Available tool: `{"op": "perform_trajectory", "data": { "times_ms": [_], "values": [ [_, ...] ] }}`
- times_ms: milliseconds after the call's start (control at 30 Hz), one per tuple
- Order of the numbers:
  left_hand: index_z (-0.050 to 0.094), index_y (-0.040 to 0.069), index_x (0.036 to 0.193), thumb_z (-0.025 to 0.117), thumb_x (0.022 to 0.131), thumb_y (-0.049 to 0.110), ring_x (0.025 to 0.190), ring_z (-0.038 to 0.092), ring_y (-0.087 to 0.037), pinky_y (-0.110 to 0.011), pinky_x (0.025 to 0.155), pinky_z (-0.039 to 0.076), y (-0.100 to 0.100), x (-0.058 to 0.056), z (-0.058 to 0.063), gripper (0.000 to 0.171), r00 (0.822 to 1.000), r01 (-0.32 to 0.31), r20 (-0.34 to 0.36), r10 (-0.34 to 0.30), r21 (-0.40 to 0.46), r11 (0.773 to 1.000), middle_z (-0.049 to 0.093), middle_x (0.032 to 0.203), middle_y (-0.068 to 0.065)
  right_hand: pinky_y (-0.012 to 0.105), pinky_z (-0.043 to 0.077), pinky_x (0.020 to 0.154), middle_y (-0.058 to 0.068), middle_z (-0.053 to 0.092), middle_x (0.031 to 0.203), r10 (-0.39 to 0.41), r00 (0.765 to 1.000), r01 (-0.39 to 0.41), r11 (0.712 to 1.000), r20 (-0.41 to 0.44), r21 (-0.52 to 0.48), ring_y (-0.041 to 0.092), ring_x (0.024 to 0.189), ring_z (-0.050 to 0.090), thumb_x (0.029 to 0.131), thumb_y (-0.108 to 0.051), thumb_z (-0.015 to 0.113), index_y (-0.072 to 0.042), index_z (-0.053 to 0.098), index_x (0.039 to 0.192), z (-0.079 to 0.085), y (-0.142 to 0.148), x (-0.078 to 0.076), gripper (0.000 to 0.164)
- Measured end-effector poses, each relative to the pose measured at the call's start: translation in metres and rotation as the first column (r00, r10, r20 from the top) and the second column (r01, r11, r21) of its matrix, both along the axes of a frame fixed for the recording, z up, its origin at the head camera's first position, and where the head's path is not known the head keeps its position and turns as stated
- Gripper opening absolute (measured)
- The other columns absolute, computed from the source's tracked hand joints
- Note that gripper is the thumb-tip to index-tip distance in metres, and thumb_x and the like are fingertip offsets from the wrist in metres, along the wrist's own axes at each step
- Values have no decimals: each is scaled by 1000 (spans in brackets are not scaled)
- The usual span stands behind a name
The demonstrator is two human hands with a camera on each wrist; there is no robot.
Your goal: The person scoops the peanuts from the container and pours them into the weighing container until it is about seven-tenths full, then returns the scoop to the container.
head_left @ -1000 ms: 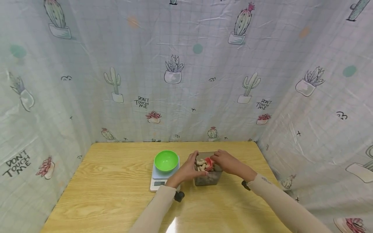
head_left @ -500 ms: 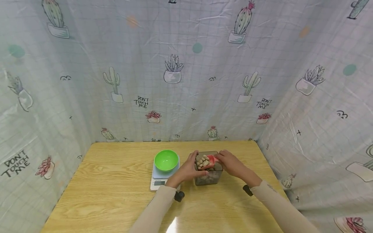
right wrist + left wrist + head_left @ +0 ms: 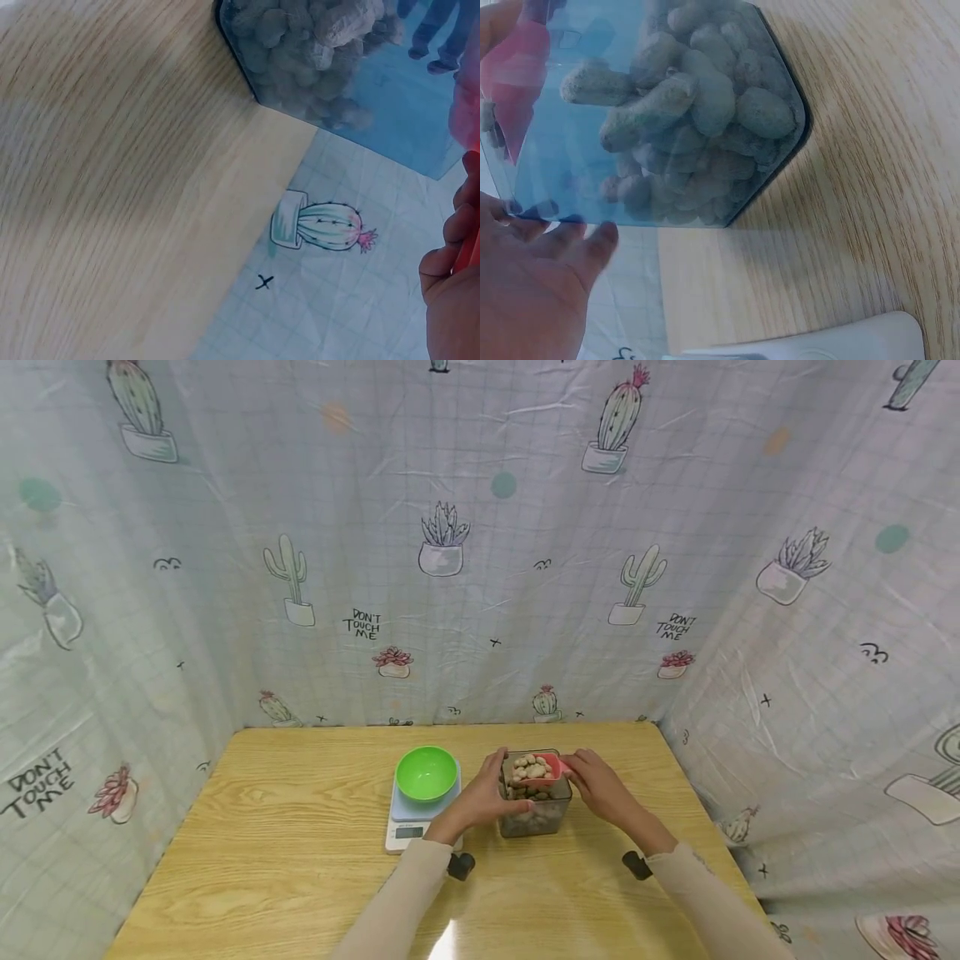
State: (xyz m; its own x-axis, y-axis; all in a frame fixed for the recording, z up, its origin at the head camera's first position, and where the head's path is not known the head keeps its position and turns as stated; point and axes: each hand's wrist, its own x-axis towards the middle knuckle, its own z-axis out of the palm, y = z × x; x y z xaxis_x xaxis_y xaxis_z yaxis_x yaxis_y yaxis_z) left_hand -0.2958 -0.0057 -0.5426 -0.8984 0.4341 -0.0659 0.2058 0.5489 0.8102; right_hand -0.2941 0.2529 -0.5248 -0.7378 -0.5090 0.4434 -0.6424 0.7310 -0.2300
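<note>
My left hand (image 3: 480, 797) grips a transparent grey plastic box (image 3: 534, 824) at its left side, fingers at the far rim and thumb at the near one. In the left wrist view, unshelled peanuts (image 3: 705, 112) show through its wall. My right hand (image 3: 602, 783) holds the handle of a red scoop (image 3: 556, 766) over the top of the box. A heap of peanuts (image 3: 530, 768) fills the scoop, which looks about level. The right wrist view catches the curled fingers (image 3: 459, 225) around the red handle, while most of the scoop lies outside that frame.
Left of the box, a green bowl (image 3: 426, 774) sits on a white kitchen scale (image 3: 400, 842) with a small display. Both stand on a wooden table (image 3: 300, 827). A cactus-print curtain (image 3: 480, 677) encloses its back and sides.
The right hand has drawn the scoop up and rightward from among the peanuts. Earlier it was tilted inside the box; now it is heaped and more level. The left hand stays in place.
</note>
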Motion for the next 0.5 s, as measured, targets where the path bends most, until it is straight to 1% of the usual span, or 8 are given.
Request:
{"op": "perform_trajectory", "data": {
  "times_ms": [100, 200, 233, 333, 433, 500],
  "values": [
    [-2, 21, 160, 72, 80, 61, 144, 36, -38, -53, 107, 43, -1, 1, 1, 116, 1000, 9, -20, -10, -10, 1000, 4, 167, -12, 30, 40, 68, 0, 58, 87, 6, 999, -6, 1000, -38, -8, 11, 78, 45, 97, -9, 59, -2, 66, 117, 1, 0, 0, 22],
    [-7, 20, 159, 67, 81, 65, 148, 27, -36, -53, 110, 40, -4, 1, 3, 117, 997, 12, -72, -14, -20, 1000, 0, 167, -12, 33, 41, 69, 1, 58, 86, 12, 997, -12, 1000, -80, -3, 14, 78, 46, 96, -8, 60, -2, 66, 116, 7, -1, -1, 21],
    [-7, 20, 159, 66, 82, 67, 149, 25, -35, -53, 111, 39, -5, 2, 5, 117, 996, 7, -89, -10, -29, 1000, -1, 167, -10, 34, 42, 69, 2, 59, 86, 14, 996, -15, 1000, -92, -3, 15, 77, 47, 95, -7, 60, -2, 66, 115, 10, -2, -2, 21],
    [-5, 20, 160, 64, 82, 68, 150, 23, -35, -55, 111, 38, -11, 3, 14, 114, 991, -5, -135, 2, -22, 1000, 0, 167, -11, 36, 43, 69, 4, 60, 86, 20, 993, -21, 1000, -116, -4, 18, 77, 50, 95, -6, 61, -1, 66, 115, 17, -3, -4, 21],
    [-1, 21, 160, 67, 83, 64, 149, 24, -37, -56, 110, 39, -18, 5, 23, 111, 988, -21, -152, 20, -6, 1000, 3, 167, -12, 37, 44, 69, 5, 61, 88, 25, 993, -26, 1000, -118, -3, 18, 78, 51, 95, -6, 61, -1, 65, 115, 25, -3, -5, 22],
    [0, 22, 160, 69, 83, 61, 149, 24, -37, -56, 111, 38, -24, 6, 27, 111, 988, -34, -147, 35, 6, 999, 4, 167, -11, 37, 45, 70, 4, 62, 89, 31, 993, -32, 999, -118, -3, 17, 80, 53, 95, -6, 60, -2, 65, 115, 28, -4, -6, 21]
  ]
}}
